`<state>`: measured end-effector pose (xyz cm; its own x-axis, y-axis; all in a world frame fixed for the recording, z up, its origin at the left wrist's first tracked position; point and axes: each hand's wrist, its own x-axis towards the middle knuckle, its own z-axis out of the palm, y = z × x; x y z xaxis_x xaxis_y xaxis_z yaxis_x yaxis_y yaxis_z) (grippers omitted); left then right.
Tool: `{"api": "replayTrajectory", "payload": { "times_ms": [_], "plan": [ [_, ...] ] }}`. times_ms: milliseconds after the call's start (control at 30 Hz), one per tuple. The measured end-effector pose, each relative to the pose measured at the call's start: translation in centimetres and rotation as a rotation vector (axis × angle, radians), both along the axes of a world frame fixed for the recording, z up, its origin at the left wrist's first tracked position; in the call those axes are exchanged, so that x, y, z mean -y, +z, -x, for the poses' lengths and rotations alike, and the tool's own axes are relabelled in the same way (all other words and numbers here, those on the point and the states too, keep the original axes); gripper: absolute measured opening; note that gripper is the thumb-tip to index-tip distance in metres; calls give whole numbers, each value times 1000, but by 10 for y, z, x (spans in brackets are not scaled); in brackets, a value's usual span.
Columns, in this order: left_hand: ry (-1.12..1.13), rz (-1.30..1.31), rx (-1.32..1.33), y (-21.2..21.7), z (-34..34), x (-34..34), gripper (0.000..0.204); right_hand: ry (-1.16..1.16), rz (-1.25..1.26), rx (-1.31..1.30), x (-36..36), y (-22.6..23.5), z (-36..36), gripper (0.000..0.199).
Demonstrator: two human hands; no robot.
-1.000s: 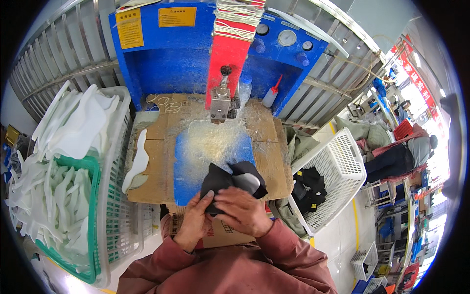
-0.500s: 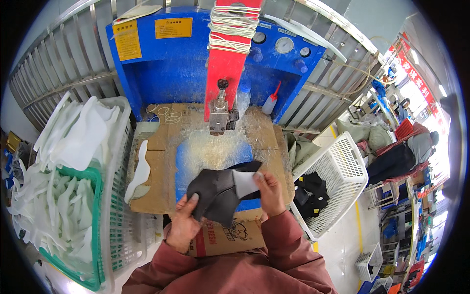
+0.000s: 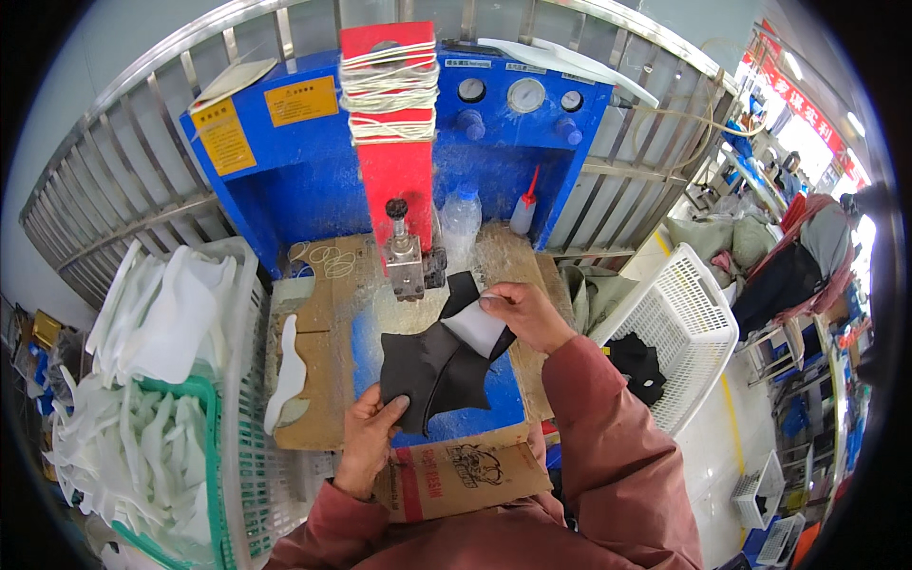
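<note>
White basket [image 3: 679,328] beside blue machine [image 3: 313,180]

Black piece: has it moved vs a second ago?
Yes. The black piece has gone up the blue work surface toward the red press head, its top edge now beside the metal foot.

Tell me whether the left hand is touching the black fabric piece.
Touching. The head view shows the left hand pinching the near corner of the black fabric piece, thumb lying on top of the fabric, no gap between them.
</note>
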<state>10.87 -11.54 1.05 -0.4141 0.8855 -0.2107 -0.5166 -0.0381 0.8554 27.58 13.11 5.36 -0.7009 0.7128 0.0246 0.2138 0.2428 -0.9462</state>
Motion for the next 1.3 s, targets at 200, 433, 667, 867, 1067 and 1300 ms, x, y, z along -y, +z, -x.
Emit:
{"api": "replayTrajectory", "payload": {
  "times_ms": [200, 433, 667, 867, 1067, 1300],
  "plan": [
    [30, 36, 11, 15, 1, -3, 30, 159, 9, 109, -34, 15, 32, 21],
    [53, -44, 50, 19, -1, -1, 32, 166, -7, 213, -49, 26, 61, 23],
    [68, -61, 81, 17, 0, -3, 32, 198, -1, 254, -49, 40, 68, 26],
    [41, -32, 97, 17, 2, -8, 36, 181, -27, 216, -50, 45, 65, 27],
    [-10, -77, 77, 15, 4, -15, 41, 165, -108, 223, -57, 49, 54, 28],
    [-35, -84, 90, 19, 0, -26, 47, 139, -55, 152, -67, 44, 44, 29]
  ]
}}
